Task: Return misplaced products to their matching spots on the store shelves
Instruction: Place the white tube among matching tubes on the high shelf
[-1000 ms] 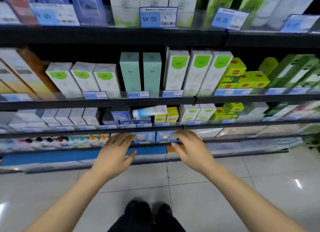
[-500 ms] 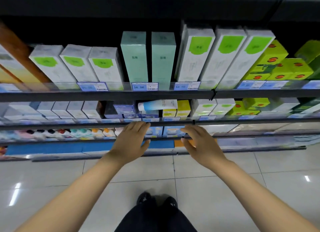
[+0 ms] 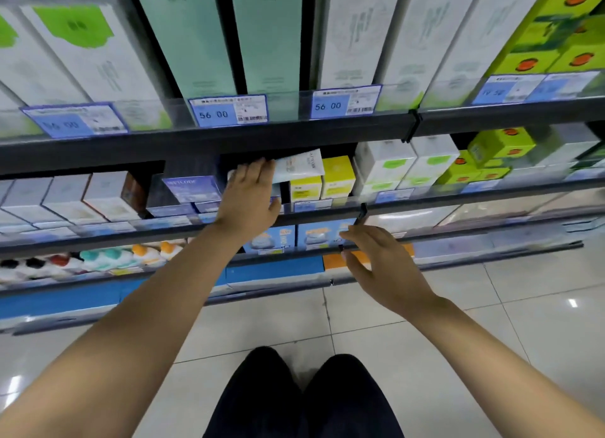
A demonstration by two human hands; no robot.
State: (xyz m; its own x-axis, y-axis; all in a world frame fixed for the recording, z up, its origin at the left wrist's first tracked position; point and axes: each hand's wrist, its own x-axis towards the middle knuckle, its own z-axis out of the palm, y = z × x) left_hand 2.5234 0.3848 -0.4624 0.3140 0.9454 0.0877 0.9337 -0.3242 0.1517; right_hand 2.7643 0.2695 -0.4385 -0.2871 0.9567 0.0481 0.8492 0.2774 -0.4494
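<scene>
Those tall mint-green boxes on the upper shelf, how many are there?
2. One mint-green box stands left of centre, the other right beside it, both above the 56.00 price tag. More may stand hidden behind them.

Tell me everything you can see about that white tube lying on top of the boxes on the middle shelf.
The white tube lies on its side across the tops of the small yellow boxes, tucked just under the shelf above. It looks like a soft plastic squeeze tube, its flat crimped end pointing right, with small dark print that is too blurred to read. Its left part is hidden behind the left hand, whose straight fingers reach its left end; whether they touch it cannot be told. No matching tubes show around it.
</scene>
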